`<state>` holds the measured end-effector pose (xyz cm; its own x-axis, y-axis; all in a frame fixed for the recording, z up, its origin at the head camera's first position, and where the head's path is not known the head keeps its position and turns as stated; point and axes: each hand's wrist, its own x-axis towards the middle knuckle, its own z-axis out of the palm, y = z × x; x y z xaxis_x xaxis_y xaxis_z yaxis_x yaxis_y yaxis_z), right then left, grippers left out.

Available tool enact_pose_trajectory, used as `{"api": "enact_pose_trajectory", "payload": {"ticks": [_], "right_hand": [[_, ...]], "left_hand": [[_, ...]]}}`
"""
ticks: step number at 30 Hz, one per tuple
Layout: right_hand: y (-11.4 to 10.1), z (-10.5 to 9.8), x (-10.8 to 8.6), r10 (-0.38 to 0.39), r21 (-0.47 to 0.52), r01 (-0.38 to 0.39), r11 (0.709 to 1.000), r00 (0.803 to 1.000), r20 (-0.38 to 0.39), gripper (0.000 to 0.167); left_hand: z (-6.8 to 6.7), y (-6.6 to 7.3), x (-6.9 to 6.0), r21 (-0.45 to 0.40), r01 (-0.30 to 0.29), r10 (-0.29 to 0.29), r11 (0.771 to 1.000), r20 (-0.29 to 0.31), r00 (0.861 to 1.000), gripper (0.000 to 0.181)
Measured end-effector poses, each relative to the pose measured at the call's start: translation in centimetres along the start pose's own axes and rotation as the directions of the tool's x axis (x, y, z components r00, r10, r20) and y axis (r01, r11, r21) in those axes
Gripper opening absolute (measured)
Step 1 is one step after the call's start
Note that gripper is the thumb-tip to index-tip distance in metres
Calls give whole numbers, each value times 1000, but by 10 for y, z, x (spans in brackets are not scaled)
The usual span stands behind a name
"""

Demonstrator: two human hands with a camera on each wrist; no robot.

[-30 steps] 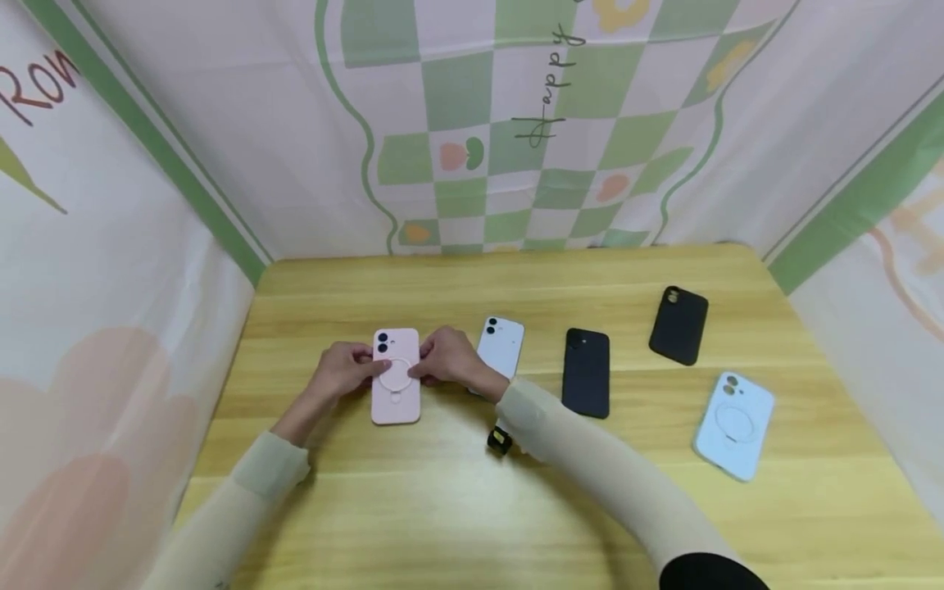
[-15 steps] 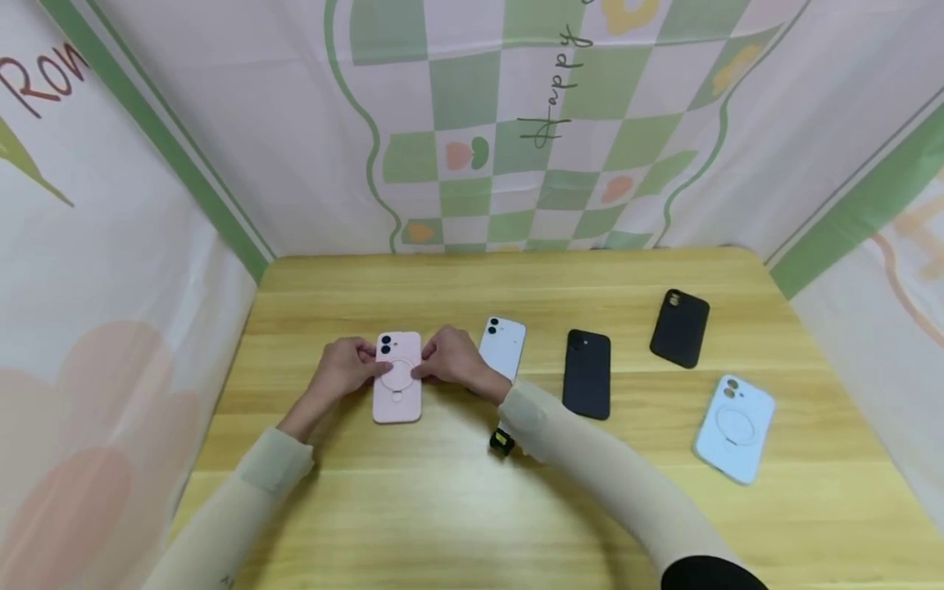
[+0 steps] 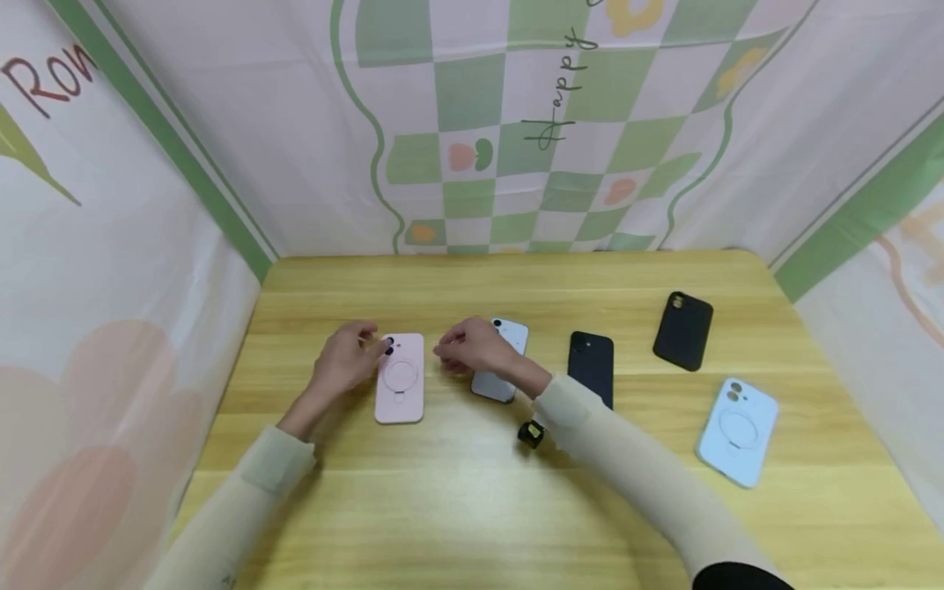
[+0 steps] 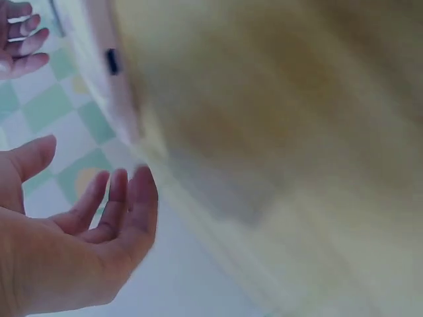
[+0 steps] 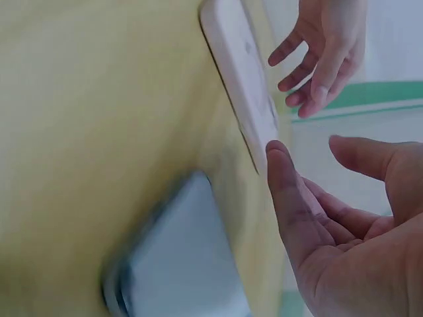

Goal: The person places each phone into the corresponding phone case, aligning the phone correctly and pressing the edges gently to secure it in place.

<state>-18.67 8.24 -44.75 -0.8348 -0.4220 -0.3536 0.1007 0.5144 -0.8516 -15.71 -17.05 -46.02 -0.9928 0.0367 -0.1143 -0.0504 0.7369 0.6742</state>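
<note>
A pink-cased phone (image 3: 401, 401), with dark lenses and a ring on its back, lies on the wooden table (image 3: 413, 508). My left hand (image 3: 345, 356) is beside its upper left edge, thumb near the lenses. In the left wrist view the left hand (image 4: 86, 244) has loosely bent fingers apart from the thumb and holds nothing. My right hand (image 3: 475, 344) hovers between the pink-cased phone and a white phone (image 3: 492, 387), partly covering the latter. The right wrist view shows the right hand (image 5: 357, 231) with thumb and fingers spread apart, nothing between them.
Right of the white phone lies a black phone (image 3: 590, 360), partly behind the right sleeve (image 3: 627, 459). Farther right are a black phone case (image 3: 683, 332) and a light blue phone case (image 3: 737, 430) with a ring. A patterned cloth (image 3: 509, 164) hangs behind the table.
Both hands have let go of the pink-cased phone. The right hand has moved right over the white phone; the left has shifted slightly up. The pink-cased phone stays on the table.
</note>
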Motion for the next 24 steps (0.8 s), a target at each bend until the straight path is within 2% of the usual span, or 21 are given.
{"api": "enact_pose_trajectory", "payload": {"ticks": [3,6,10,15,21,24], "right_hand": [[0,-21,-9,8,44,-7,999,1000,-28,27],[3,-46,-20,6,28,-4,1000,998,-58,29],[13,-81,-32,-6,-49,0,999,993,-120,33],[35,-129,-50,31,-128,-57,990,979,-201,42],[66,-190,-79,91,-290,-177,940,954,-286,63],[84,-218,-90,104,-323,-225,919,930,-352,72]], "left_hand": [[0,16,-1,7,-9,10,1000,-5,1000,52],[1,35,-3,39,-27,26,999,11,1000,54],[6,58,-6,103,-52,44,993,71,996,62],[19,76,-9,159,-68,44,985,147,988,72],[36,92,-10,209,-105,66,972,187,980,82],[43,97,-10,231,-110,62,967,204,977,85]]}}
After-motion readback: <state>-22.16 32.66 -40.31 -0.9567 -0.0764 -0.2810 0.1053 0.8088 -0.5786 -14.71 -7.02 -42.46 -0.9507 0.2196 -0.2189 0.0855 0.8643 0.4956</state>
